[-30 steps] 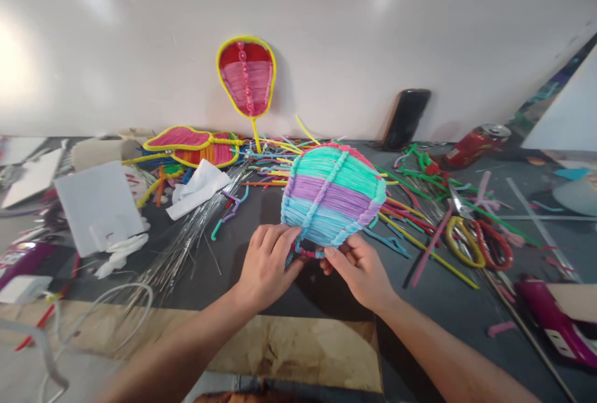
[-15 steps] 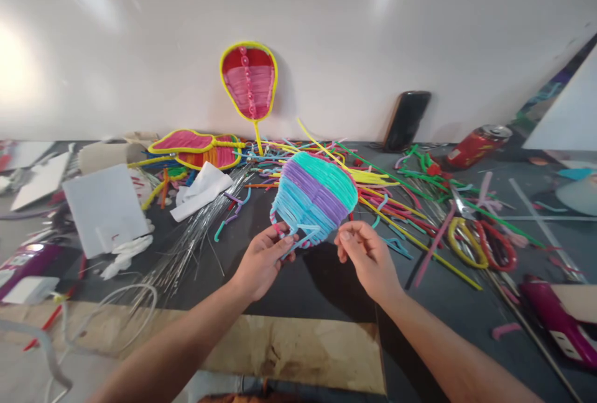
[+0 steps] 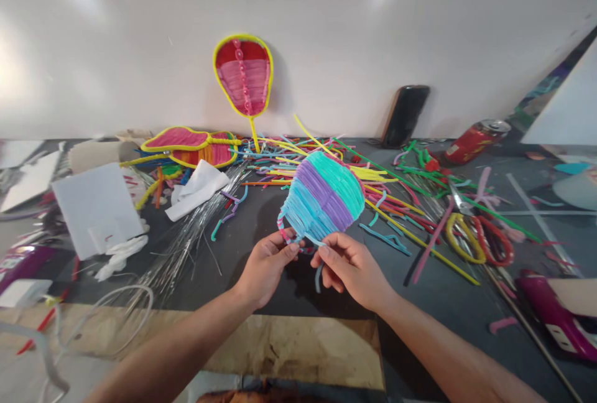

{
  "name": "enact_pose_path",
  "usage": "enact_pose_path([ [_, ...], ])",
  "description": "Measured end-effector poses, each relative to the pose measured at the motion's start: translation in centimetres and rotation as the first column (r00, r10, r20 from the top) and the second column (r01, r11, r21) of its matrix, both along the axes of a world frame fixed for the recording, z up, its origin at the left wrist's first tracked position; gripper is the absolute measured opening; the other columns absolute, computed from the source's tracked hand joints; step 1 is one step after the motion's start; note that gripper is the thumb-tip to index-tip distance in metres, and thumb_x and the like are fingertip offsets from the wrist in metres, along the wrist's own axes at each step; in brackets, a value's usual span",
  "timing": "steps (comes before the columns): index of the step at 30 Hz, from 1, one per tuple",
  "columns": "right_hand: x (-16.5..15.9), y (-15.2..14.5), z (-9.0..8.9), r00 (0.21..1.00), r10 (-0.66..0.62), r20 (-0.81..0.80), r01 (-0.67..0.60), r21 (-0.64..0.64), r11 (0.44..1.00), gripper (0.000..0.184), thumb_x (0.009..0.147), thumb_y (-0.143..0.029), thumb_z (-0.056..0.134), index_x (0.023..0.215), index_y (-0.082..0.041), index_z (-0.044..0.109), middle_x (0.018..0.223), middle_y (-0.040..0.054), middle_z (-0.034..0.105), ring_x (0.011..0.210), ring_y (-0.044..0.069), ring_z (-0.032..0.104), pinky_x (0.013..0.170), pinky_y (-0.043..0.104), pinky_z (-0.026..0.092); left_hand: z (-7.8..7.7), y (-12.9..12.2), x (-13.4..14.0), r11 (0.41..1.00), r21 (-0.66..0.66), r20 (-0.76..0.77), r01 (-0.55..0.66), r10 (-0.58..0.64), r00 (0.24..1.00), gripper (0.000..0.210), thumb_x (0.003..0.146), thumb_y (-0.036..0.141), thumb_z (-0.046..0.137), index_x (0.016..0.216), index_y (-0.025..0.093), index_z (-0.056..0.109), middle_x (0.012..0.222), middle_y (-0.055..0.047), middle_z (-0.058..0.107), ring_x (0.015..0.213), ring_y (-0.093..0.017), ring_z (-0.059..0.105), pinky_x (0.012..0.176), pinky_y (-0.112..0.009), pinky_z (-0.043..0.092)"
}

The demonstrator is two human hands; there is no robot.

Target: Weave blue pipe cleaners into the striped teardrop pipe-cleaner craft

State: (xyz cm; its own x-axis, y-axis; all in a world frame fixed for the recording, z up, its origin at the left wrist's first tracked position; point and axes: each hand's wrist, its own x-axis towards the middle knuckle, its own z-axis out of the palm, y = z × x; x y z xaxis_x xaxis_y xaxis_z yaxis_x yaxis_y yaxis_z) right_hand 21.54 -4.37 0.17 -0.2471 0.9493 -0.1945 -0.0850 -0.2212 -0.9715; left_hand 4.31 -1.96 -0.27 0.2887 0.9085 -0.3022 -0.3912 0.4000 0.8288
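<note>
Between my hands is a rounded piece wound with pipe cleaners point(image 3: 321, 194), banded in teal, purple and light blue. Its lower left edge shows a pink and blue twisted frame. My left hand point(image 3: 269, 263) pinches that lower edge between thumb and fingers. A loose end of light blue pipe cleaner point(image 3: 313, 239) runs from the wound piece to my right hand point(image 3: 349, 266), which is closed on it; a short tail hangs below the fingers. Behind stands a pink and red wound paddle shape point(image 3: 245, 76) with a yellow rim, leaning on the wall.
Loose pipe cleaners point(image 3: 392, 238) are heaped behind and to the right. Scissors point(image 3: 466, 238), a soda can point(image 3: 478, 140) and a phone point(image 3: 405, 115) are on the right. Silver wires point(image 3: 186, 244), white paper point(image 3: 96, 210) and a white cable point(image 3: 152, 303) lie left. A purple tool point(image 3: 555, 316) sits front right.
My right hand has moved left and down and now grips the loose light blue end. The wound piece has shifted slightly right.
</note>
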Motion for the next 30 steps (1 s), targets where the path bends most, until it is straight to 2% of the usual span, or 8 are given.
enact_pose_path([
  [4, -0.1, 0.3, -0.6, 0.992, -0.03, -0.123, 0.018, -0.097, 0.995, 0.032, 0.083, -0.048, 0.059, 0.076, -0.016, 0.056, 0.067, 0.0003, 0.064, 0.037, 0.004, 0.045, 0.034, 0.016, 0.029, 0.2, 0.1, -0.1, 0.999, -0.01, 0.067, -0.041, 0.042, 0.997, 0.018, 0.073, 0.02, 0.073, 0.09, 0.014, 0.069, 0.084, -0.004, 0.068, 0.076, -0.013, 0.06, 0.071, -0.023, 0.044],
  [8, -0.2, 0.5, -1.0, 0.979, -0.053, -0.197, 0.013, -0.198, 0.98, 0.035, 0.077, -0.048, 0.066, 0.073, -0.015, 0.057, 0.065, 0.0004, 0.063, 0.039, 0.005, 0.048, 0.034, 0.016, 0.035, 0.5, 0.2, -0.1, 0.999, 0.0, 0.141, -0.043, 0.042, 0.989, 0.016, 0.072, 0.02, 0.074, 0.085, 0.014, 0.068, 0.081, -0.003, 0.066, 0.077, -0.013, 0.06, 0.072, -0.023, 0.045],
  [11, -0.2, 0.6, -1.1, 0.96, -0.071, -0.272, 0.001, -0.249, 0.968, 0.034, 0.074, -0.046, 0.07, 0.079, -0.016, 0.057, 0.063, -0.001, 0.063, 0.039, 0.006, 0.05, 0.035, 0.016, 0.037, 0.6, 0.1, -0.2, 0.999, -0.025, 0.186, -0.035, 0.039, 0.982, 0.018, 0.071, 0.02, 0.075, 0.086, 0.015, 0.067, 0.08, -0.002, 0.066, 0.076, -0.012, 0.06, 0.072, -0.023, 0.046],
  [13, -0.1, 0.6, -1.2, 0.952, -0.064, -0.3, -0.008, -0.231, 0.973, 0.032, 0.074, -0.044, 0.071, 0.083, -0.016, 0.057, 0.061, -0.0019, 0.063, 0.037, 0.005, 0.048, 0.034, 0.016, 0.036, 0.5, 0.1, -0.3, 0.999, -0.046, 0.215, -0.021, 0.03, 0.976, 0.018, 0.071, 0.019, 0.075, 0.087, 0.015, 0.066, 0.081, -0.002, 0.066, 0.076, -0.011, 0.06, 0.072, -0.023, 0.047],
  [17, -0.1, 0.6, -1.4, 0.955, -0.046, -0.292, -0.005, -0.171, 0.985, 0.029, 0.076, -0.042, 0.07, 0.078, -0.016, 0.058, 0.062, -0.0019, 0.063, 0.036, 0.004, 0.046, 0.035, 0.017, 0.035, 0.5, 0.1, -0.3, 0.998, -0.066, 0.255, 0.008, 0.01, 0.967, 0.016, 0.072, 0.017, 0.074, 0.087, 0.016, 0.065, 0.081, -0.001, 0.065, 0.076, -0.011, 0.06, 0.072, -0.022, 0.048],
  [22, -0.2, 0.6, -1.3, 0.965, -0.037, -0.259, -0.013, -0.188, 0.982, 0.029, 0.075, -0.042, 0.07, 0.08, -0.016, 0.059, 0.061, -0.0017, 0.064, 0.035, 0.004, 0.046, 0.035, 0.017, 0.031, 0.6, 0.1, -0.2, 0.998, -0.068, 0.26, -0.009, 0.026, 0.965, 0.019, 0.07, 0.016, 0.075, 0.086, 0.016, 0.064, 0.081, -0.001, 0.065, 0.077, -0.01, 0.061, 0.073, -0.021, 0.049],
  [30, -0.2, 0.7, -1.2, 0.974, -0.043, -0.223, 0.007, -0.158, 0.987, 0.028, 0.075, -0.041, 0.07, 0.071, -0.016, 0.06, 0.062, -0.0005, 0.066, 0.035, 0.004, 0.047, 0.035, 0.017, 0.027, 0.5, 0.2, -0.3, 0.989, -0.147, 0.332, 0.024, 0.027, 0.943, 0.021, 0.069, 0.013, 0.077, 0.085, 0.016, 0.064, 0.079, 0.0, 0.065, 0.074, -0.008, 0.062, 0.073, -0.019, 0.052],
])
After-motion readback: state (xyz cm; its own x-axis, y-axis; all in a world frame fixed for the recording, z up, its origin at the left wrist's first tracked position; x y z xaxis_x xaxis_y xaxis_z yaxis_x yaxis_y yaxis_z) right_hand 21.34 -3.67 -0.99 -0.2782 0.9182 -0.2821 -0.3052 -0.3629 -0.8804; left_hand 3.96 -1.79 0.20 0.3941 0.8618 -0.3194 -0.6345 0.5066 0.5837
